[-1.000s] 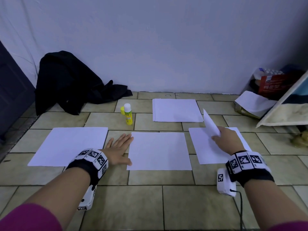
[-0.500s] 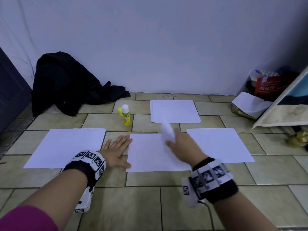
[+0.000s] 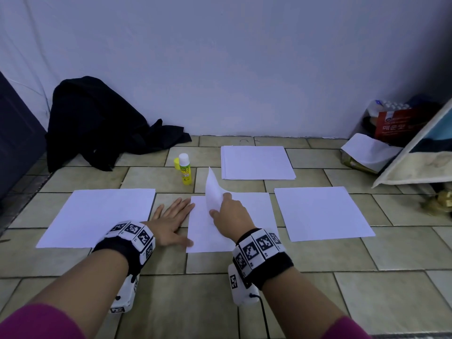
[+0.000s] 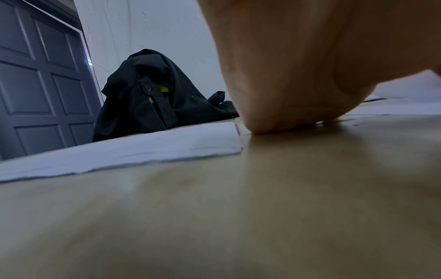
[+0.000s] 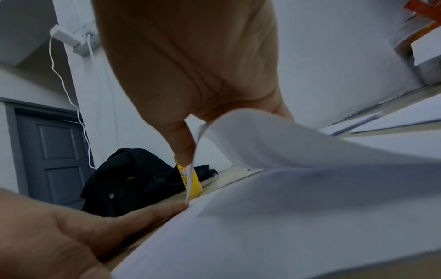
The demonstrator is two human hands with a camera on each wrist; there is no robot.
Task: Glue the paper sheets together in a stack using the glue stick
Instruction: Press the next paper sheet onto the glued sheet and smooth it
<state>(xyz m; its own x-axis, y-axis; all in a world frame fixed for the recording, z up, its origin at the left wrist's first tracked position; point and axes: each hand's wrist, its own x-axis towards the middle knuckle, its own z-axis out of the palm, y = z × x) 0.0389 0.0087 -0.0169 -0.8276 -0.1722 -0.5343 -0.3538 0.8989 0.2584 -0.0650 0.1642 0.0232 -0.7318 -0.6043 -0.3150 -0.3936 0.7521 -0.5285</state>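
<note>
Three white paper sheets lie in a row on the tiled floor: a left sheet point(image 3: 97, 216), a middle sheet point(image 3: 254, 209) and a right sheet point(image 3: 320, 214). A thin stack of sheets point(image 3: 256, 162) lies behind them. My right hand point(image 3: 230, 216) pinches a loose sheet point(image 3: 213, 192), which curls upward over the middle sheet; the right wrist view shows this sheet point(image 5: 286, 143) bent above the paper below. My left hand point(image 3: 171, 221) lies flat on the floor, fingertips on the middle sheet's left edge. The yellow glue stick point(image 3: 185, 171) stands uncapped behind it, its cap point(image 3: 176, 162) beside it.
A black jacket point(image 3: 97, 128) is heaped against the wall at the back left, next to a dark door point(image 4: 43, 79). Boxes, a bag and a leaning board point(image 3: 415, 152) crowd the back right corner. Bare tiles point(image 3: 244, 302) lie in front of the sheets.
My right hand has carried the loose sheet leftward, from above the right sheet to above the middle sheet. My left hand has stayed flat in place.
</note>
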